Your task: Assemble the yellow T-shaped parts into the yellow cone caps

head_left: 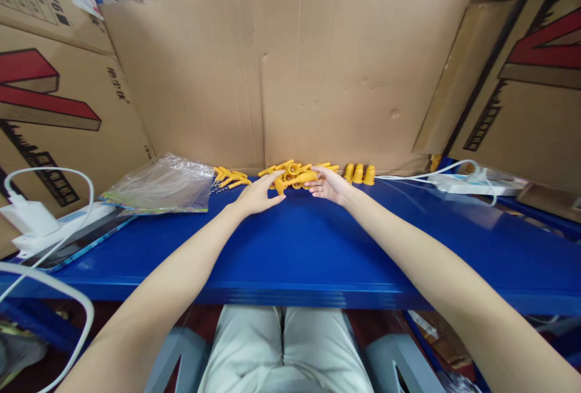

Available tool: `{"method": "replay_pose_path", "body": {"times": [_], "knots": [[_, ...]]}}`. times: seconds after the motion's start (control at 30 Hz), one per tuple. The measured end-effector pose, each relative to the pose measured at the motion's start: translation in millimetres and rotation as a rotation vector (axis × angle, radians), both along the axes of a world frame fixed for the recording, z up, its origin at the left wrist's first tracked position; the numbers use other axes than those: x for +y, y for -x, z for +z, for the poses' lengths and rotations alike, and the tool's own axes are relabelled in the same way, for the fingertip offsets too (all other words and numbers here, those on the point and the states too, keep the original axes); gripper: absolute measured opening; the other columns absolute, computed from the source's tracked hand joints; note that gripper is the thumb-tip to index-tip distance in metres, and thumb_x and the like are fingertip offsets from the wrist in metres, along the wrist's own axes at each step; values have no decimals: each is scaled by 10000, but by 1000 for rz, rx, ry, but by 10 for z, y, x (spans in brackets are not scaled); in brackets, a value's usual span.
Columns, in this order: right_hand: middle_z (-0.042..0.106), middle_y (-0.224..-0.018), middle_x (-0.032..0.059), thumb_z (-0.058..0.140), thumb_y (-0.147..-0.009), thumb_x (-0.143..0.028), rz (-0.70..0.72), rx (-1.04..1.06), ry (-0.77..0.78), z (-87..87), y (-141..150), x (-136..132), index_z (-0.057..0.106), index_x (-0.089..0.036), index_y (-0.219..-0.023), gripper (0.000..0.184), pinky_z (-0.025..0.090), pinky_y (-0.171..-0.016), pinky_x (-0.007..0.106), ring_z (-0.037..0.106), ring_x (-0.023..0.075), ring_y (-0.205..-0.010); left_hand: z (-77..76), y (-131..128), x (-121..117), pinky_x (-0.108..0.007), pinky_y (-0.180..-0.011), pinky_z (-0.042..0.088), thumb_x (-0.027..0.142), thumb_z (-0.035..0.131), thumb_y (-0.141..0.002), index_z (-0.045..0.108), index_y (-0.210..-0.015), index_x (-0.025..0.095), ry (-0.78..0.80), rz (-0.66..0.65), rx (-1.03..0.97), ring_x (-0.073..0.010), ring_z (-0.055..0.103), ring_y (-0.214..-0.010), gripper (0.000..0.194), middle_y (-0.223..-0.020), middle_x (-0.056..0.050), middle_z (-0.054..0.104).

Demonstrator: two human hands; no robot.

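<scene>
A heap of yellow plastic parts point(294, 169) lies at the back of the blue table, some round and cup-like, others like short rods. My left hand point(259, 196) curves against the heap's left side, thumb stretched apart from the fingers, whose tips are partly hidden by the parts. On the other side, my right hand point(332, 186) has its fingers extended and spread, touching or very near the yellow pieces. Neither hand visibly grips a piece. Left of the heap are yellow forked pieces point(231, 176) with dark screws point(218, 185) beside them. Yellow caps point(358, 173) stand in a row to the right.
Clear plastic bags point(158, 190) lie at the left. White power strips with cables are at both ends, one at the left point(68, 223) and another at the right point(476, 184). A cardboard sheet point(345, 78) walls the back, and printed boxes flank the blue table point(308, 254).
</scene>
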State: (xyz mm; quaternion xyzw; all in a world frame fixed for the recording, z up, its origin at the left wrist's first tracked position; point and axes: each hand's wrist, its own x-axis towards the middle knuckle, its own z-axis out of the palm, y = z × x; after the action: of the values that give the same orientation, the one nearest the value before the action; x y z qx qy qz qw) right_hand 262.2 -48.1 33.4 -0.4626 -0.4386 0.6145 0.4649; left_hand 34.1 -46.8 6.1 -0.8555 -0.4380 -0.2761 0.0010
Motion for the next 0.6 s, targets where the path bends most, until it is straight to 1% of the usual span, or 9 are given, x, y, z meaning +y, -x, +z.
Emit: {"method": "replay_pose_path", "body": {"times": [0.07,0.1,0.13,0.17,0.27,0.33,0.4,0.47,0.6], "knots": [[655,-651,31,456,-942,-305,-103,14,-100,71,-40,36,536,-174,-861,173,494,-492,226,574,114,-475,0,-3,-8,-325,-799,504,435,579,-818,284,-1485,255,20,-6,-20,-171,653,-838,752,-1366,-101,543],[660,-681,31,457,-933,-309,-167,18,-166,104,-67,72,522,-185,-871,153,499,-497,231,586,120,-496,0,-5,-10,-315,-772,506,422,571,-821,278,-1489,257,25,-5,-26,-157,648,-786,747,-1340,-96,563],[666,-720,32,460,-923,-323,-235,15,-240,132,-96,119,509,-198,-883,140,507,-507,237,601,126,-526,0,-9,-11,-306,-755,505,408,561,-825,314,-1475,251,27,-5,-28,-152,644,-764,713,-1294,-87,596],[672,-765,34,469,-912,-343,-300,3,-317,152,-124,176,499,-210,-898,138,516,-522,243,618,132,-562,0,-13,-10,-297,-743,501,396,551,-829,390,-1435,237,33,-7,-22,-154,643,-765,647,-1223,-76,637],[676,-896,34,519,-866,-413,-440,-111,-527,166,-183,373,483,-237,-970,207,537,-590,259,657,151,-686,-4,-29,-1,-275,-700,482,360,520,-836,657,-1129,193,82,-25,44,-169,645,-763,363,-936,-49,716],[668,-959,42,544,-841,-432,-499,-245,-627,138,-187,484,482,-243,-1027,272,543,-663,281,668,168,-779,-4,-39,2,-264,-663,463,345,513,-835,708,-958,186,112,-30,84,-166,640,-724,280,-827,-40,719],[661,-1008,65,556,-830,-411,-535,-426,-709,90,-160,553,489,-233,-1074,309,533,-765,328,660,199,-882,-2,-48,-3,-256,-636,446,335,514,-831,716,-918,189,123,-23,89,-158,633,-691,264,-804,-35,721],[659,-1048,91,548,-838,-367,-526,-619,-771,31,-105,580,495,-216,-1128,331,502,-857,389,641,234,-955,1,-55,-10,-255,-626,439,329,515,-828,721,-921,188,126,-19,81,-155,628,-674,266,-802,-36,724],[637,-1170,140,519,-857,-242,-418,-966,-840,-86,60,567,483,-190,-1230,379,428,-962,468,606,289,-1076,3,-65,-21,-261,-634,440,320,516,-828,727,-919,177,125,-21,80,-156,622,-658,271,-796,-45,724]]}}
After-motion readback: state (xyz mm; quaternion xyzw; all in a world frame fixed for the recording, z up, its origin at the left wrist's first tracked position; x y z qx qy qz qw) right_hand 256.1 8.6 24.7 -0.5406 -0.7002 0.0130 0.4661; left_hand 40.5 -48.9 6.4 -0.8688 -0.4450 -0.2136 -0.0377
